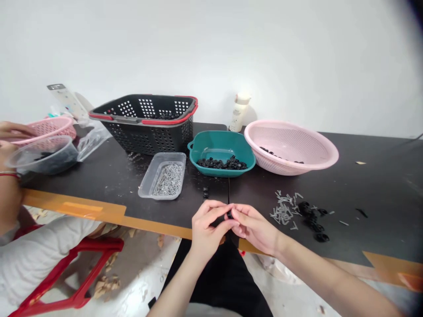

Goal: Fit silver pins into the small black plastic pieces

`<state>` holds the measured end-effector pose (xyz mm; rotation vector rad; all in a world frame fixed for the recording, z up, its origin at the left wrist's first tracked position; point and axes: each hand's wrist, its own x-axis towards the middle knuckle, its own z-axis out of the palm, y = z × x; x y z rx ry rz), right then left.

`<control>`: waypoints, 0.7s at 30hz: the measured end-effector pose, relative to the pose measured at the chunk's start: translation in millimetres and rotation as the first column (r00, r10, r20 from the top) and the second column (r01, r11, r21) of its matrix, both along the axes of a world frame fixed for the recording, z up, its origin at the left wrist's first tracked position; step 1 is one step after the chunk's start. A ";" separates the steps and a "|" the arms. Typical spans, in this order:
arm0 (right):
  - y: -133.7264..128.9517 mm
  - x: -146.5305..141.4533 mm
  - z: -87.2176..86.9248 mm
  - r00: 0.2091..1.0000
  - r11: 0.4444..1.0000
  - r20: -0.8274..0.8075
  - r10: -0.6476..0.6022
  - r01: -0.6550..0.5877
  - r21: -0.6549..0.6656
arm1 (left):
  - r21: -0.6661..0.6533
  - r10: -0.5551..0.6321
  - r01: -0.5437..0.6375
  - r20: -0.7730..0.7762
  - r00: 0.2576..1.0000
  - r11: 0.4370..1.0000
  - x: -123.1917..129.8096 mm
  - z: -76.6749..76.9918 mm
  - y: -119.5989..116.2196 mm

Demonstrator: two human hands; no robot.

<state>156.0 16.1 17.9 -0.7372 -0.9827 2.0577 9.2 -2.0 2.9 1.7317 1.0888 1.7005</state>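
Note:
My left hand (209,224) and my right hand (249,224) meet at the table's front edge. Between their fingertips they pinch a small round black part (229,214), mostly covered by the fingers. Just beyond them, a few small black pieces (205,192) lie on the dark table. To the right of my right hand is a loose heap of silver metal pins (284,209), with a pile of black round parts (312,218) beside it. A clear tray (142,190) of similar pins stands ahead on the left, and a teal basin (218,140) with small black parts sits straight ahead.
A black perforated basket (148,136) with red handles stands at the back left, a pink colander (291,163) at the back right. A cream bottle (239,112) is by the wall. At far left a co-worker's hands (15,132) are near a clear bowl (61,160) and a pink basket (62,127).

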 end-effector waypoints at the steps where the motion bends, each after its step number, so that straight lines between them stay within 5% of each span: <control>1: 0.1 0.5 -0.3 1.000 1.000 -0.007 0.004 -0.004 -0.005 | -0.011 -0.001 0.001 0.002 1.000 1.000 -0.5 0.3 0.1; 9: 0.3 5.6 1.1 0.996 0.993 -0.029 0.087 -0.089 -0.081 | 0.014 -0.022 0.023 -0.006 1.000 1.000 -2.3 1.8 -1.7; 21: 2.3 4.2 3.0 0.995 0.998 0.097 -0.011 0.006 0.055 | 0.001 -0.048 0.048 -0.127 0.991 0.999 -4.9 7.6 -3.5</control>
